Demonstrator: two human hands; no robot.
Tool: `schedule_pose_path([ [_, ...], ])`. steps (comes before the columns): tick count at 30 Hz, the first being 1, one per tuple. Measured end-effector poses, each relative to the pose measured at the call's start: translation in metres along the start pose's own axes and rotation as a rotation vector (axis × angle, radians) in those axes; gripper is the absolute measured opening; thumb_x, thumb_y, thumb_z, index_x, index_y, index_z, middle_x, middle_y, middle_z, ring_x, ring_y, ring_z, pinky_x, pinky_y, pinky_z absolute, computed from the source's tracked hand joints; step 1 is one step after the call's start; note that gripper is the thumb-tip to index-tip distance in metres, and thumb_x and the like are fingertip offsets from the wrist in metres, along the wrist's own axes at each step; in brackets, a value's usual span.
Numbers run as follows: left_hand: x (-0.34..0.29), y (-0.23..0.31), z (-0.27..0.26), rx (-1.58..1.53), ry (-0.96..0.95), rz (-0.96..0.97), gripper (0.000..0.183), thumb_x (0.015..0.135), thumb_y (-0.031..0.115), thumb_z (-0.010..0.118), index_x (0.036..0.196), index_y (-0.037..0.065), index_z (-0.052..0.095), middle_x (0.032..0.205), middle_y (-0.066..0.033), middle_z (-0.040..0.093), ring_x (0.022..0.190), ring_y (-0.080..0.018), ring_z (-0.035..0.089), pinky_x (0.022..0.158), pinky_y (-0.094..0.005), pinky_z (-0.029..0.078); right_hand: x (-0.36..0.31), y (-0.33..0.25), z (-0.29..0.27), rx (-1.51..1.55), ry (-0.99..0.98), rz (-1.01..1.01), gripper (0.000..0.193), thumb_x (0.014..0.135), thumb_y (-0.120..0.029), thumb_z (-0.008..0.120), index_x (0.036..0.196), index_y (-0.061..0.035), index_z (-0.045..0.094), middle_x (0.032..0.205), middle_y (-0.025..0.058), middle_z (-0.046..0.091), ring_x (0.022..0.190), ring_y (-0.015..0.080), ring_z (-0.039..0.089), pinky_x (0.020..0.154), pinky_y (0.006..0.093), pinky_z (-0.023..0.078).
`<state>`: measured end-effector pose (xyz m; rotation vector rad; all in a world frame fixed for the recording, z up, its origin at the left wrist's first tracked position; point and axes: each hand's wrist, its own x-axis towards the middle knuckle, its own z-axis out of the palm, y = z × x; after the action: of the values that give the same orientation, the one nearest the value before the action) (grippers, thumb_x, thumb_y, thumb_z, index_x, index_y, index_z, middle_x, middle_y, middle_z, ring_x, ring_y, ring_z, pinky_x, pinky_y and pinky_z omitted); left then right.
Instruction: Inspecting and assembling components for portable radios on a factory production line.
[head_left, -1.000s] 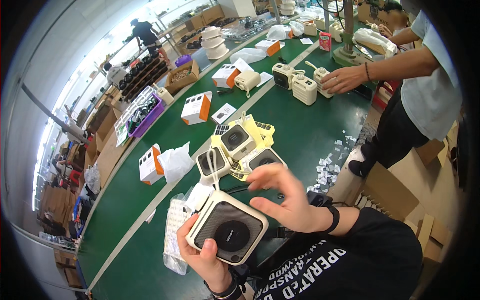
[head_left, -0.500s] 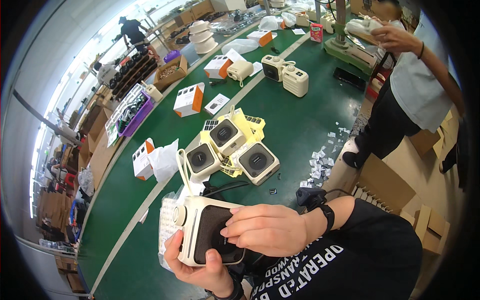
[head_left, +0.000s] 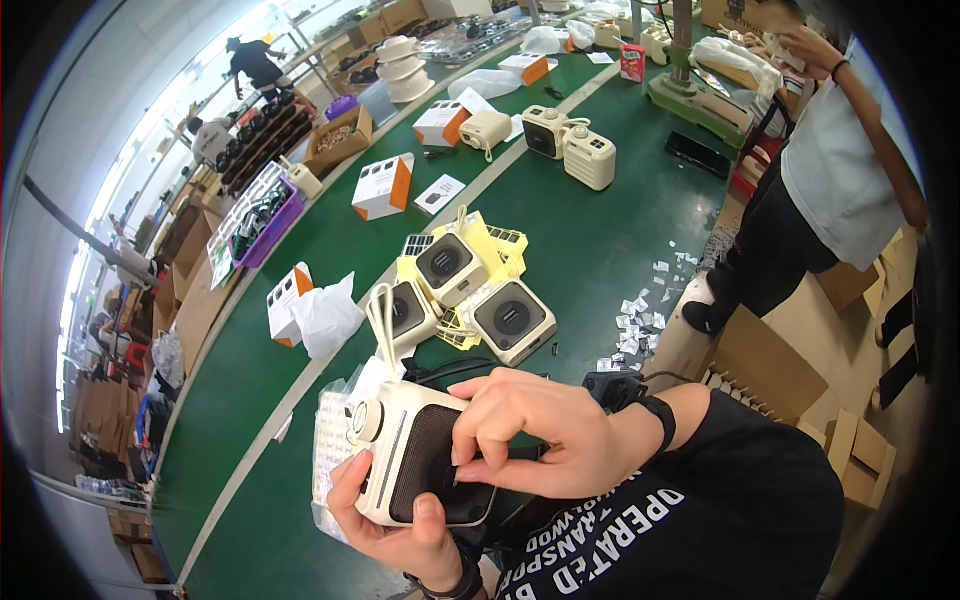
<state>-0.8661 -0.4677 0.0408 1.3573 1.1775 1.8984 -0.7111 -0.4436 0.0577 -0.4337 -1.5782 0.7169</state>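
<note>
My left hand [head_left: 405, 550] grips a cream box-shaped speaker [head_left: 405, 455] from below, its thumb on the dark mesh front. The speaker has a round knob and a cord loop on its upper side. Over the mesh, my right hand [head_left: 530, 430] has its thumb and forefinger pinched at the middle; whatever lies between them is too small to make out. Just beyond stand three similar speakers [head_left: 512, 318], their dark round fronts showing, on and beside yellow sheets [head_left: 508, 248]. One small dark piece [head_left: 555, 349] lies right of them.
White-and-orange boxes [head_left: 383, 190] and a white plastic bag [head_left: 330, 318] lie on the green table [head_left: 300, 400]. Farther back are more cream speakers [head_left: 590, 157] and a green metal stand [head_left: 690, 100]. Paper scraps [head_left: 630, 335] lie near the right edge, where another person [head_left: 840, 165] stands.
My right hand has risen slightly, and its fingers have gone from lying over the mesh to a pinch. The held speaker has tilted a little. The person at right has raised their hands.
</note>
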Motion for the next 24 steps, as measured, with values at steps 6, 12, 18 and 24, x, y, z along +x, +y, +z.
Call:
schedule_pose_path([
  [6, 0.002, 0.004, 0.001, -0.066, -0.069, -0.116, 0.058, 0.062, 0.027, 0.070, 0.107, -0.002, 0.049, 0.098, -0.0105, 0.050, 0.090, -0.0194, 0.052, 0.082, -0.0307, 0.041, 0.001, 0.000, -0.007, -0.084, -0.130, -0.044, 0.021, 0.072, 0.010, 0.061, 0.074, -0.0068, 0.048, 0.081, 0.0034, 0.058, 0.071, 0.0177, 0.053, 0.081, 0.0388, 0.043],
  [12, 0.001, 0.009, 0.005, -0.180, -0.110, -0.246, 0.057, 0.062, 0.026, 0.070, 0.108, -0.003, 0.049, 0.101, -0.0127, 0.053, 0.091, -0.0190, 0.054, 0.083, -0.0287, 0.043, -0.003, -0.008, -0.009, -0.286, -0.129, -0.244, 0.019, 0.069, 0.010, 0.056, 0.072, -0.0066, 0.048, 0.083, 0.0032, 0.056, 0.065, 0.0175, 0.047, 0.075, 0.0363, 0.039],
  [18, 0.007, 0.008, 0.007, -0.252, -0.053, -0.310, 0.055, 0.067, 0.020, 0.065, 0.112, -0.004, 0.045, 0.102, -0.0166, 0.055, 0.091, -0.0219, 0.057, 0.084, -0.0314, 0.045, 0.002, -0.024, -0.028, -0.174, -0.440, -0.198, 0.017, 0.070, 0.003, 0.059, 0.074, -0.0082, 0.048, 0.078, 0.0008, 0.052, 0.068, 0.0159, 0.046, 0.071, 0.0305, 0.037],
  [24, 0.002, 0.009, 0.010, -0.249, -0.106, -0.289, 0.056, 0.066, 0.021, 0.066, 0.112, -0.004, 0.045, 0.102, -0.0171, 0.056, 0.091, -0.0217, 0.058, 0.084, -0.0308, 0.046, 0.010, -0.020, -0.016, -0.010, -0.149, 0.328, 0.016, 0.075, -0.006, 0.063, 0.083, -0.0079, 0.049, 0.075, -0.0012, 0.050, 0.066, 0.0132, 0.042, 0.070, 0.0264, 0.035],
])
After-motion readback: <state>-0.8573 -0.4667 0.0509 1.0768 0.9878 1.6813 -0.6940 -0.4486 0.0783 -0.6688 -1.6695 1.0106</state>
